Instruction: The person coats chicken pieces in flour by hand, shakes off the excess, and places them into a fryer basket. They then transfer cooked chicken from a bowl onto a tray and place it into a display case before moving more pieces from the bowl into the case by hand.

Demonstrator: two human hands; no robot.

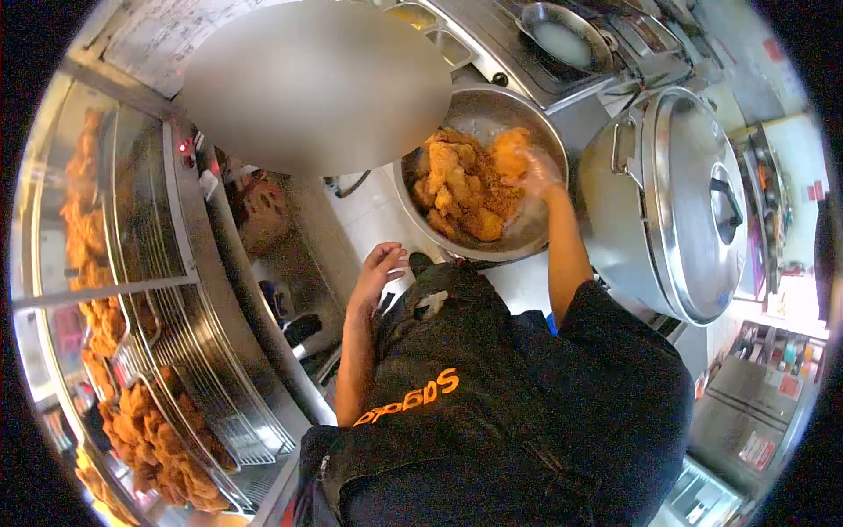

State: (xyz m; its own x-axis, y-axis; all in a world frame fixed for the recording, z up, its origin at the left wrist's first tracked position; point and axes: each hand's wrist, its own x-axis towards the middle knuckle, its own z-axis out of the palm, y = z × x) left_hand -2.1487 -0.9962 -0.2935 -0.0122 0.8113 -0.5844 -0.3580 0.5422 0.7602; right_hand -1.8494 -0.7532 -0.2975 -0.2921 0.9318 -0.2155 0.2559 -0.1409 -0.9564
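Observation:
A wide metal bowl holds a heap of golden fried chicken with reddish-brown crumbs around it. My right hand reaches into the bowl's right side, apparently inside a thin clear plastic glove. Its fingers are smeared by motion and seem closed on a bright orange piece of fried chicken, which is blurred too. Outside the bowl, at its lower left, my left hand hangs in front of my black apron, fingers loosely bent and apart, with nothing in them.
A large lidded metal pot stands right of the bowl. Behind are a stove and a pan. On the left, a glass display case has wire racks and stacked fried chicken. A blurred oval hides the area left of the bowl.

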